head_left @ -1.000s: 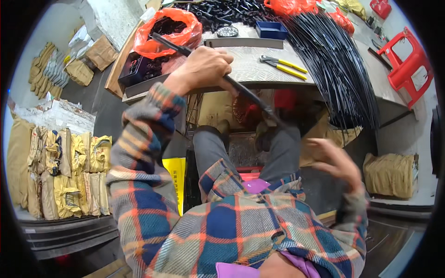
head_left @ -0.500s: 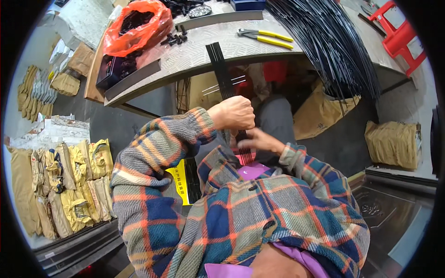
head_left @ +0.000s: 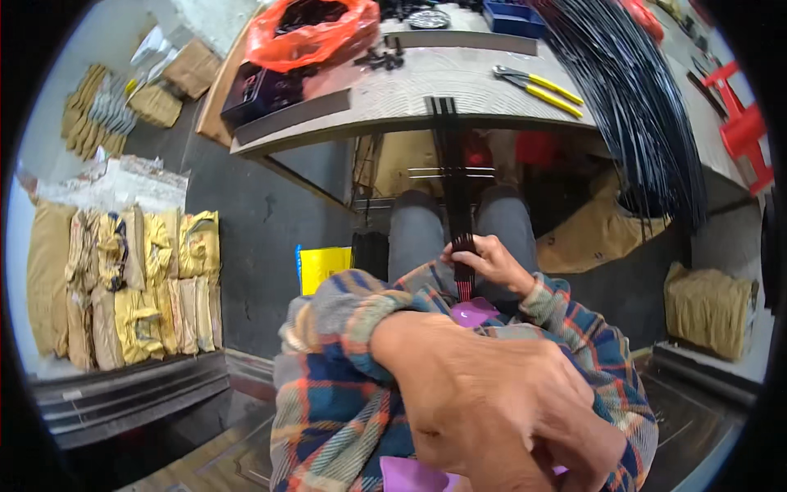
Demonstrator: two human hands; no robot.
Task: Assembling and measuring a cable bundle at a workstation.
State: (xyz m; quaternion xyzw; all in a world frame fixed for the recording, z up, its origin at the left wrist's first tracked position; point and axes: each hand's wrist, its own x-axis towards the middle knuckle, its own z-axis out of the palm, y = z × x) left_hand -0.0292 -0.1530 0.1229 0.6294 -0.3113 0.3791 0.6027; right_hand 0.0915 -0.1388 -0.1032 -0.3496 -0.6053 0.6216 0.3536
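My right hand [head_left: 492, 261] is closed around the lower part of a flat bundle of thin black rods [head_left: 451, 168]. The bundle runs from my lap, between my knees, up to the table's front edge. Reddish-pink lower ends [head_left: 465, 290] show near a purple cloth edge [head_left: 474, 312]. Thin pale rods [head_left: 422, 173] cross the bundle at knee height. Large and close in front of my chest, my left hand [head_left: 492, 394] has its fingers bent inward. They are blurred and partly out of sight, so anything they pinch is hidden.
On the table [head_left: 459, 74] lie yellow-handled pliers [head_left: 539, 88], a red plastic bag [head_left: 316, 37] of black parts and a blue box [head_left: 512, 18]. A big sheaf of black rods [head_left: 631, 107] hangs over its right edge. Wrapped packages [head_left: 123, 287] lie at left; a red stool [head_left: 742, 127] stands far right.
My left hand has come away from the bundle, back toward my chest and up close to the view. My right hand stays at the bundle. The view has shifted, showing both knees.
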